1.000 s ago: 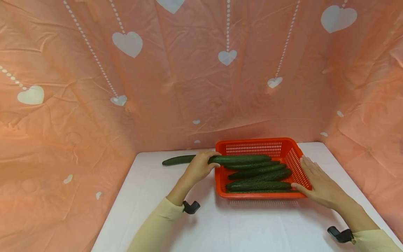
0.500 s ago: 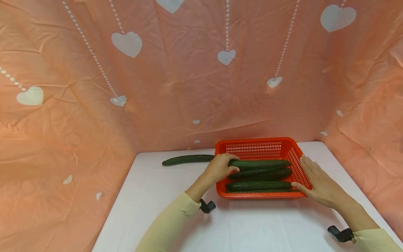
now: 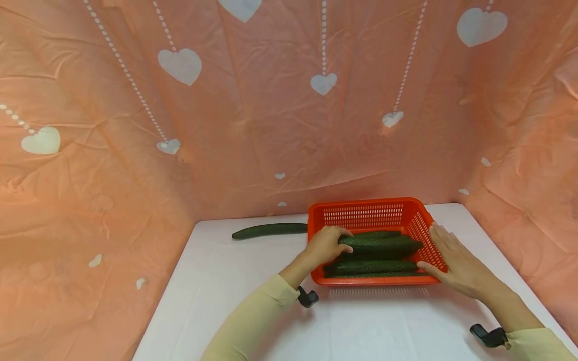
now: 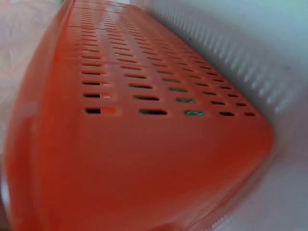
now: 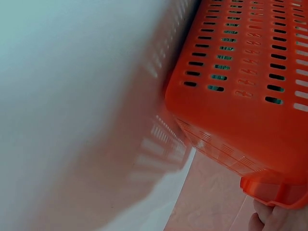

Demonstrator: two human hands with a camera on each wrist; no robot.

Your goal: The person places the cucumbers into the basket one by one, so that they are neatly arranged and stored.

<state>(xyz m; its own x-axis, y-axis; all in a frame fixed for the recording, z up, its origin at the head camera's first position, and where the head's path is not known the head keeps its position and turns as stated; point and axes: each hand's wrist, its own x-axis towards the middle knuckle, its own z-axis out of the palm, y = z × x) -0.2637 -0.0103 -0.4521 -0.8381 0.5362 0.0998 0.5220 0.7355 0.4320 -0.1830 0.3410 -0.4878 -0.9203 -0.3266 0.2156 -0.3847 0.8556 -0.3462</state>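
Observation:
My left hand reaches over the left rim of a red slotted basket and grips a cucumber by its left end, low inside the basket. Several cucumbers lie around it, among them one at the front and one behind. My right hand rests with straight fingers along the basket's right rim, the thumb over the front corner. Only the basket's outer wall fills the left wrist view. Fingertips of the right hand show under the rim in the right wrist view.
One cucumber lies on the white table to the left of the basket, near the back edge. Behind the table hangs a pink cloth with white hearts. A black wrist camera sits on the right wrist.
My left hand has carried the gripped cucumber right and slightly toward the front, from the left rim down into the basket. The right hand and the basket have stayed put.

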